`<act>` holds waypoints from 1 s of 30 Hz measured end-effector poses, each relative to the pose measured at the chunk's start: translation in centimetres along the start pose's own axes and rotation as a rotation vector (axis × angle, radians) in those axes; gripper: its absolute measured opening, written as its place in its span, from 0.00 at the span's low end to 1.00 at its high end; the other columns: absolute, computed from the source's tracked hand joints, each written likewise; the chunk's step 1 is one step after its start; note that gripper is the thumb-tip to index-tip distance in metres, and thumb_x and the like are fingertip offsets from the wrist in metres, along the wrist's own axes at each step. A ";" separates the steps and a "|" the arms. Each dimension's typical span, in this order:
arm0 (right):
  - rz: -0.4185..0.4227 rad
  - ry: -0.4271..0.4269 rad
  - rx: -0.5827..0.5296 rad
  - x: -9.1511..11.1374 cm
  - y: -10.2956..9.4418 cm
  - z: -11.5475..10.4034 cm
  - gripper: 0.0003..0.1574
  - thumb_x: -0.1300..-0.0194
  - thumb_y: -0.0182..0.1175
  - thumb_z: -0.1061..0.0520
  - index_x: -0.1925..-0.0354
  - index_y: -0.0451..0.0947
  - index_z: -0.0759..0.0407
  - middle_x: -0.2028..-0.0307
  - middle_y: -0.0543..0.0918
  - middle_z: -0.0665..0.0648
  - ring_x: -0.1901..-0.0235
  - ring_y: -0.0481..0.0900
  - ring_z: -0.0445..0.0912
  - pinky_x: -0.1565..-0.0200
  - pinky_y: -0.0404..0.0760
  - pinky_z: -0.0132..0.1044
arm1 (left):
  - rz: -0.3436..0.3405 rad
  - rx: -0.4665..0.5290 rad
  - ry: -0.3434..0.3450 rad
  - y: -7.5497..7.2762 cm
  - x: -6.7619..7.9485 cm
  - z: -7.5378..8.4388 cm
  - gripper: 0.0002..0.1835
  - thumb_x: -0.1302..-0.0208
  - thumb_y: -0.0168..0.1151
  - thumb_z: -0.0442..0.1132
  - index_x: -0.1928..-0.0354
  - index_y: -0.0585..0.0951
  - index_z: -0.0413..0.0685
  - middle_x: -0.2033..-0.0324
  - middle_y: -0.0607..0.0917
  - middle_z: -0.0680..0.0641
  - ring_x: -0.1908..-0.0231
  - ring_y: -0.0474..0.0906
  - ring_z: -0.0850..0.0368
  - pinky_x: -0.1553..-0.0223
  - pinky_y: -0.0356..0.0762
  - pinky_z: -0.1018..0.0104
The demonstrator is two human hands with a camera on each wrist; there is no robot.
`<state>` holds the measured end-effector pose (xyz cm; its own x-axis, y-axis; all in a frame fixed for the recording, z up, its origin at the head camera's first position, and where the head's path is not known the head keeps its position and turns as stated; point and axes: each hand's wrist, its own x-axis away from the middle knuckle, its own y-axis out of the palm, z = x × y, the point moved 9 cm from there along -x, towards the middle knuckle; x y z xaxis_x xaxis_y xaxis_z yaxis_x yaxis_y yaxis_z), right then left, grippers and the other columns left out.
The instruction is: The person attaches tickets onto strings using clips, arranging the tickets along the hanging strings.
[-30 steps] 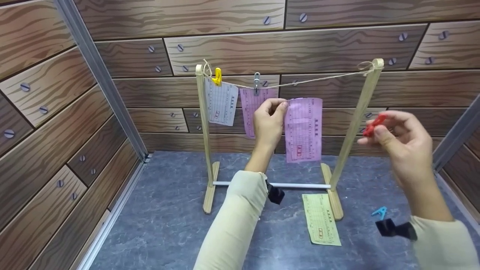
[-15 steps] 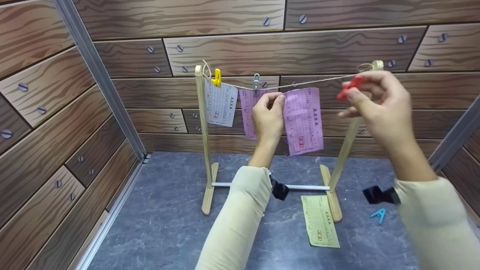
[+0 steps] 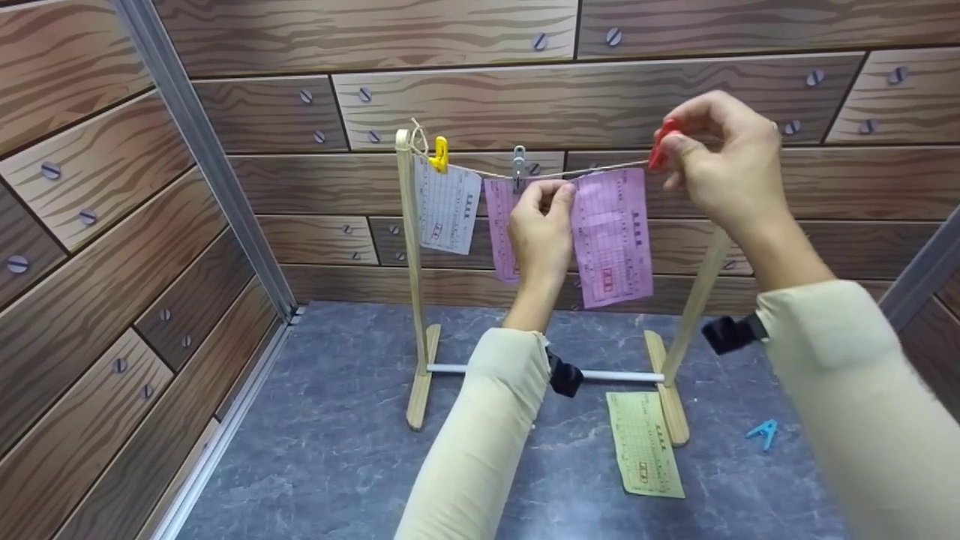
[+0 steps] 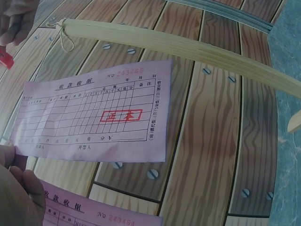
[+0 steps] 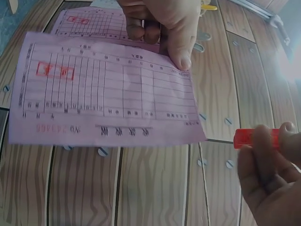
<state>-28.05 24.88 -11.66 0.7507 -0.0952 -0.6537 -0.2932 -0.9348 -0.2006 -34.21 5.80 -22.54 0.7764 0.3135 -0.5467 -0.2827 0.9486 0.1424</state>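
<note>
My left hand (image 3: 541, 229) pinches the upper left corner of a pink receipt slip (image 3: 611, 232), whose top edge lies about level with the string (image 3: 622, 165). Up and to the right, my right hand (image 3: 731, 157) grips a red clothespin (image 3: 663, 144) between thumb and fingers, near the string and apart from the slip. In the right wrist view the red clothespin (image 5: 249, 137) is to the right of the slip's corner. A second pink slip (image 3: 500, 225) hangs under a grey clothespin (image 3: 519, 165), partly covered by my left hand. A white slip (image 3: 448, 210) hangs from a yellow clothespin (image 3: 440, 154).
Two wooden posts, the left (image 3: 410, 247) and the right (image 3: 697, 300), carry the string, and a white rod (image 3: 622, 376) joins their feet. On the grey tabletop lie a yellow-green slip (image 3: 645, 442) by the right foot and a blue clothespin (image 3: 763, 433). Wood-patterned walls surround it.
My right hand has risen and moved left with the red clothespin, from beyond the right post to near the string. The held pink slip has been lifted slightly to string height.
</note>
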 end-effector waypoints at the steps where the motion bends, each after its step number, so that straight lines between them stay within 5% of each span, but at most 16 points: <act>1: 0.010 0.007 0.012 -0.2 0.2 0.1 0.05 0.34 0.62 0.72 0.61 0.80 0.67 0.68 0.85 0.58 0.76 0.83 0.46 0.78 0.80 0.31 | 0.006 -0.010 0.004 -0.1 0.0 0.0 0.04 0.35 0.68 0.35 0.64 0.86 0.40 0.75 0.82 0.54 0.74 0.72 0.68 0.70 0.72 0.72; 16: -0.037 0.082 0.180 -2.9 4.3 0.8 0.05 0.35 0.67 0.67 0.68 0.81 0.61 0.75 0.86 0.48 0.79 0.81 0.40 0.80 0.79 0.30 | 0.068 -0.083 0.018 -0.5 -0.1 -0.1 0.06 0.35 0.69 0.37 0.66 0.85 0.42 0.77 0.80 0.55 0.75 0.72 0.66 0.70 0.70 0.71; 30: -0.095 0.135 0.189 -3.5 5.5 2.7 0.04 0.34 0.66 0.66 0.66 0.80 0.62 0.78 0.85 0.47 0.83 0.80 0.41 0.83 0.77 0.30 | 0.087 -0.182 -0.006 -0.5 -0.3 -0.3 0.08 0.33 0.68 0.43 0.66 0.85 0.47 0.76 0.82 0.56 0.75 0.74 0.63 0.70 0.70 0.68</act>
<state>-33.88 20.96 -12.43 0.8489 -0.0665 -0.5244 -0.3132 -0.8624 -0.3977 -34.44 5.17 -22.66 0.7478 0.3950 -0.5337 -0.4460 0.8943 0.0369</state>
